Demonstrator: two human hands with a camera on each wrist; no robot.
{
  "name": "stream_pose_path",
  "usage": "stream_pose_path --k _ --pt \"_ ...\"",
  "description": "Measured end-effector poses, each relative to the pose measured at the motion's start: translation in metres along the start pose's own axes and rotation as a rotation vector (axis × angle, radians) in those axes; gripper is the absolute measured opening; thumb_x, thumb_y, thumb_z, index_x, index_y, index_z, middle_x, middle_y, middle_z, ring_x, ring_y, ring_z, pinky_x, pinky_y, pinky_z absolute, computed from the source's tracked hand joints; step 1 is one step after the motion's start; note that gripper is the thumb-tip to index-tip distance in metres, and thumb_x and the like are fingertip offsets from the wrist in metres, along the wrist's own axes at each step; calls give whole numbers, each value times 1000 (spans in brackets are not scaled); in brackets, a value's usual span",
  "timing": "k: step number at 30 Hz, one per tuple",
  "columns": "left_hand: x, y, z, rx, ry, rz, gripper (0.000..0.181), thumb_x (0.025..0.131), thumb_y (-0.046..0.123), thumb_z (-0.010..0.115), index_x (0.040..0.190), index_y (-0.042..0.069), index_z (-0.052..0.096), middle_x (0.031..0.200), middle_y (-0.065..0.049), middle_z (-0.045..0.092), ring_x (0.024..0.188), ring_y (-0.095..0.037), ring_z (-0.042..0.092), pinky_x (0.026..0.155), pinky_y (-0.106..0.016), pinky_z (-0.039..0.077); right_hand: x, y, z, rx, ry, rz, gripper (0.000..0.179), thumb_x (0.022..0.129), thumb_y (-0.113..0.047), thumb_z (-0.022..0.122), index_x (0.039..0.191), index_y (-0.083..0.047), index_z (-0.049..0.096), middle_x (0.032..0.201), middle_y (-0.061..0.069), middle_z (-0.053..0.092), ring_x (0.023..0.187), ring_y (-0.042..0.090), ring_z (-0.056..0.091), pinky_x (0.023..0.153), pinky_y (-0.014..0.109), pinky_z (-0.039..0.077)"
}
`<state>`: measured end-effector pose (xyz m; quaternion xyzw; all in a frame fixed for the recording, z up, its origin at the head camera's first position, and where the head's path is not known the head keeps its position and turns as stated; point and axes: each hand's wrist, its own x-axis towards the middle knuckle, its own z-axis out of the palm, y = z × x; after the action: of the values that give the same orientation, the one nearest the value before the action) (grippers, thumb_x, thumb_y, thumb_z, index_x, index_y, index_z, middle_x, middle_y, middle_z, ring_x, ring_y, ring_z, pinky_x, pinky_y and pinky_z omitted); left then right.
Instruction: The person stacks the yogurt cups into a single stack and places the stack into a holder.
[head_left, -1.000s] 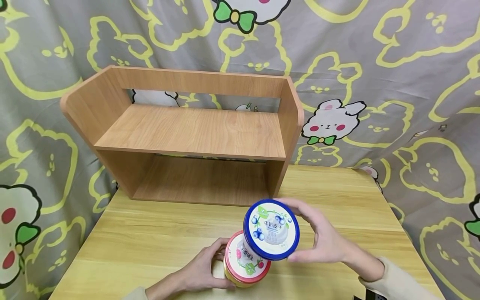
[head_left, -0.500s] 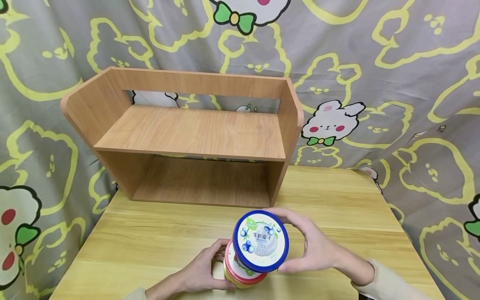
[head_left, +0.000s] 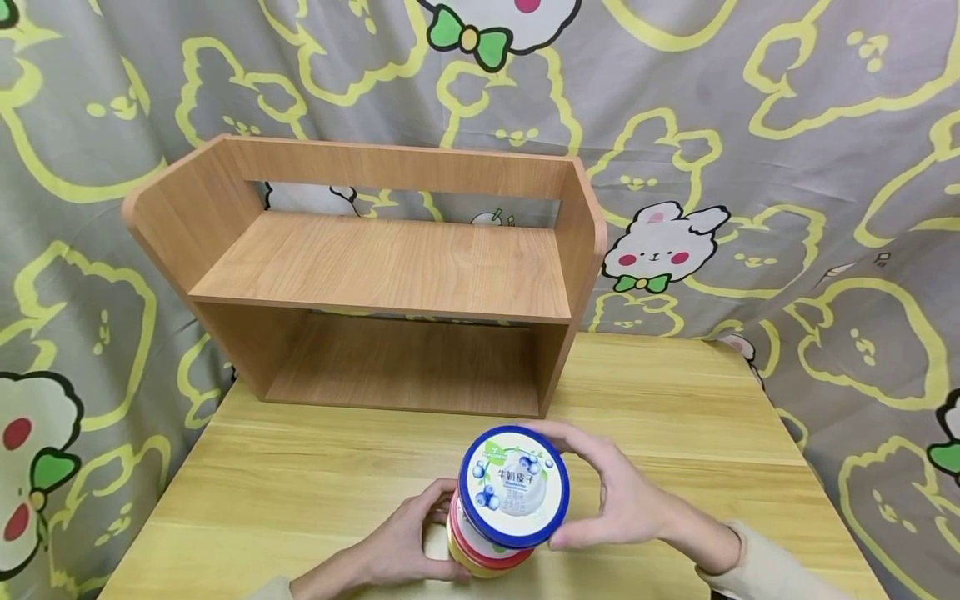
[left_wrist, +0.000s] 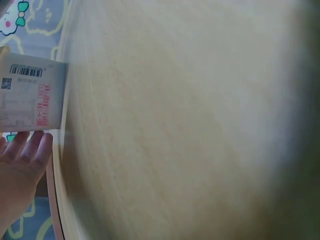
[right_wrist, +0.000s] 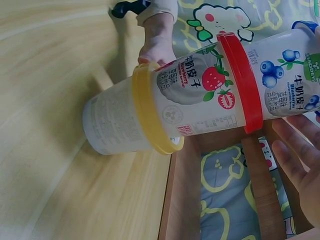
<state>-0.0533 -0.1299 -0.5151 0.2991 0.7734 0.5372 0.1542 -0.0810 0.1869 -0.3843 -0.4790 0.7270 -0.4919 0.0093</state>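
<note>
Three printed tubs stand in a stack at the table's front. The yellow-lidded tub (right_wrist: pixel 115 120) is lowest, the strawberry tub with its red lid (right_wrist: pixel 197 75) sits above it, and the blue-lidded blueberry tub (head_left: pixel 513 487) is on top, overlapping the red lid in the head view. My right hand (head_left: pixel 626 496) holds the blueberry tub from the right, thumb and fingers spread around its side. From the left, my left hand (head_left: pixel 405 533) grips the yellow-lidded tub; its fingers (left_wrist: pixel 42 147) touch the barcode-printed side in the left wrist view.
A two-tier wooden shelf (head_left: pixel 390 262) stands at the back left of the wooden table (head_left: pixel 675 400), behind the stack. Grey patterned cloth (head_left: pixel 675 75) hangs around the back and sides. A small black object (right_wrist: pixel 129 8) shows beyond the left hand in the right wrist view.
My right hand has brought the blueberry tub leftward and toward me, over the red lid, which it now covers more. The left hand and lower tubs have stayed in place.
</note>
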Motion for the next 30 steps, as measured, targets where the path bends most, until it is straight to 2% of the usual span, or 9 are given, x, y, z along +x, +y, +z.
stream_pose_path --k 18,25,30 --pt "0 -2 1 8 6 36 84 80 35 94 148 28 44 135 6 69 121 -4 66 113 -25 51 3 2 3 13 -7 -5 93 88 -40 85 157 3 39 153 11 60 134 17 61 109 35 54" --pt "0 -1 2 -5 -4 18 84 81 34 93 148 28 43 138 6 68 127 -6 65 118 -25 48 3 2 3 16 -11 9 92 88 -39 85 159 -3 39 153 10 60 133 17 61 108 35 55" --pt "-1 0 2 -33 -5 -1 85 79 32 95 147 30 43 139 6 67 129 -7 64 120 -23 44 3 2 4 15 -13 6 93 88 -40 85 158 -1 39 153 10 60 134 18 61 108 35 55"
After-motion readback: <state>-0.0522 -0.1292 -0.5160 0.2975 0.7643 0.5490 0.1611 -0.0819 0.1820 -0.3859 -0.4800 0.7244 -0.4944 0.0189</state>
